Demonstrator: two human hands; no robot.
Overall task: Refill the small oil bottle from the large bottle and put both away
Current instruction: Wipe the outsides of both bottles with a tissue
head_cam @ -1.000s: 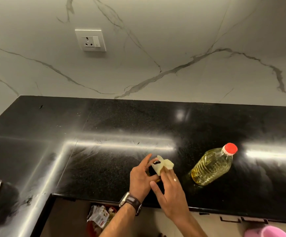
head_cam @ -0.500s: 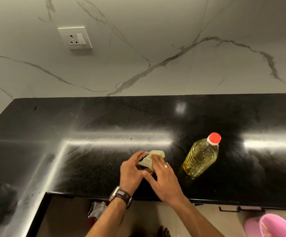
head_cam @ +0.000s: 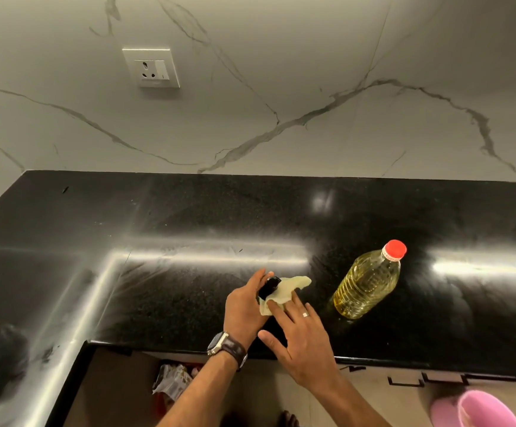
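Note:
The small oil bottle point(head_cam: 268, 286) stands near the counter's front edge; only its black top shows. My left hand point(head_cam: 244, 306), with a watch on the wrist, grips it from the left. A pale yellow cloth point(head_cam: 292, 286) is draped over the bottle's right side. My right hand point(head_cam: 300, 337) presses that cloth against the bottle with straight fingers, thumb spread apart from it. The large oil bottle point(head_cam: 367, 282) stands upright to the right, part full of yellow oil, with its red cap point(head_cam: 394, 249) on. Neither hand touches it.
The black stone counter point(head_cam: 189, 211) turns an L-corner at the left, with a marble wall and a socket point(head_cam: 151, 67) behind. Below the front edge are a bin with wrappers point(head_cam: 173, 380), drawer handles point(head_cam: 404, 380) and a pink bucket point(head_cam: 478, 411).
My right hand held the cloth up at the bottle's top; it now lies flatter, pressing the cloth on the bottle's side. My left hand keeps its grip.

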